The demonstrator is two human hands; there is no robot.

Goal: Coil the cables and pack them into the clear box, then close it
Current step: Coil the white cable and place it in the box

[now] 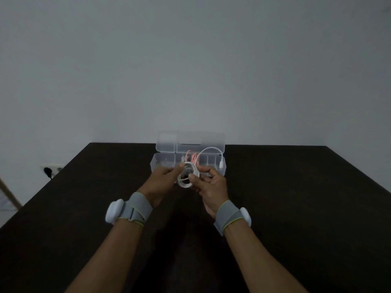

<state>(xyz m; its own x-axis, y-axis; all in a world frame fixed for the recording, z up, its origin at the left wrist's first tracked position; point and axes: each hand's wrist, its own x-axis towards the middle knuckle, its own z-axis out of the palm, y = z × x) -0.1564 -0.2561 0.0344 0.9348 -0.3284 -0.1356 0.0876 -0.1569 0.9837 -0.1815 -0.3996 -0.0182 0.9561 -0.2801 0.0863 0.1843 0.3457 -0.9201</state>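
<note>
A dark tabletop (285, 208) runs back to a pale grey wall (190, 60). At the middle of the tabletop's far edge stands the clear box (163, 163) — its lid (190, 140) is up and leans back toward the wall, and dividers split its tray. A coiled pink cable (191, 157) lies in a middle compartment. In front of the box, above the tabletop, both hands meet on a coiled white cable (187, 178): the left hand (160, 178) pinches the coil's left side, the right hand (211, 185) grips its right side. The cable's loose end arcs over the box, and its white plug (221, 163) hangs by the box's right end. Each wrist wears a grey strap (138, 209) with a white round sensor (114, 211). No writing can be read — off the tabletop's left edge, a wall socket (50, 169) holds a black plug.
</note>
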